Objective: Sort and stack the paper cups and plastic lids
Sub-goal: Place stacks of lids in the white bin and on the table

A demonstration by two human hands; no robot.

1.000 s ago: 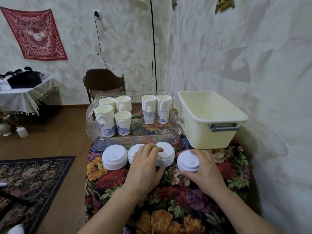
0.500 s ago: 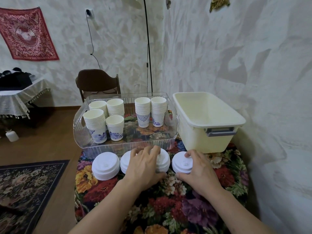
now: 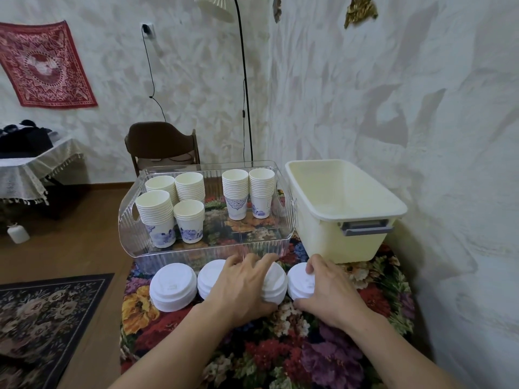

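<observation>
At the far left a red patterned cloth (image 3: 46, 64) hangs on the wall above a side table draped in pale lace (image 3: 33, 167), and a dark floral rug (image 3: 42, 318) lies on the wooden floor. A brown chair (image 3: 161, 144) stands behind the work table, which is covered by a bright floral tablecloth (image 3: 280, 357).

On that cloth sits a clear plastic tray (image 3: 207, 254). Its left part holds four stacks of paper cups (image 3: 157, 217) with blue flower prints, standing upright and close together; toward its right side stand two taller cup stacks (image 3: 247, 192), side by side and touching.

Just in front of the tray runs a row of four white plastic lid stacks. The leftmost lid stack (image 3: 172, 286) stands free. The second lid stack (image 3: 210, 279) is partly hidden by the left hand (image 3: 241, 284), which lies over the third lid stack (image 3: 276, 282) with fingers curled round its far edge and thumb at its near side, gripping it. The rightmost lid stack (image 3: 300, 280) stands just beside the third and is held by the right hand (image 3: 330, 290), fingertips hooked over its top rim and thumb against its near base.

To the right, a cream plastic tub (image 3: 373, 211) with a grey handle stands next to the tray, near the textured wall.
</observation>
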